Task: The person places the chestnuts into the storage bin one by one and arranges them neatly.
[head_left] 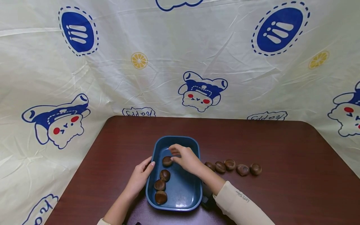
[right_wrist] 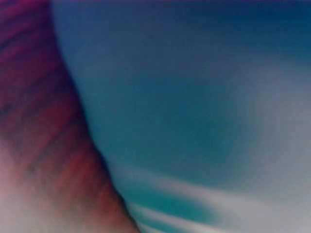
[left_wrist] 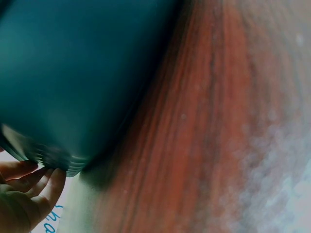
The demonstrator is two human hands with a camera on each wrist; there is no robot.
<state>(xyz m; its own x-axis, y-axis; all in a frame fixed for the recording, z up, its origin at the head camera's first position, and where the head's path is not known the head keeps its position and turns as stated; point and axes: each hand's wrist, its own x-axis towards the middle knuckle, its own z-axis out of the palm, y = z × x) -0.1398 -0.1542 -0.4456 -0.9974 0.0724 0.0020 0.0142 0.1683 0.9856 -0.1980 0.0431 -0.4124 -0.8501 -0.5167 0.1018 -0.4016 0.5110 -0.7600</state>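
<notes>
A blue rectangular tray (head_left: 185, 187) stands on the table with several brown chestnuts (head_left: 161, 197) lined up along its left side. My left hand (head_left: 139, 176) holds the tray's left wall, thumb at the rim and fingers along the outside; the left wrist view shows those fingers (left_wrist: 53, 189) against the tray's side. Over the tray, my right hand (head_left: 185, 158) has its fingers spread apart from the thumb, and the thumb tip is right beside the farthest chestnut (head_left: 167, 161). The right wrist view is blurred, with only the tray (right_wrist: 170, 107) and table showing.
More chestnuts (head_left: 242, 169) lie in a row on the brown table (head_left: 281, 147) right of the tray, the nearest partly behind my right forearm. A printed white cloth (head_left: 160, 84) hangs behind the table and along its left side.
</notes>
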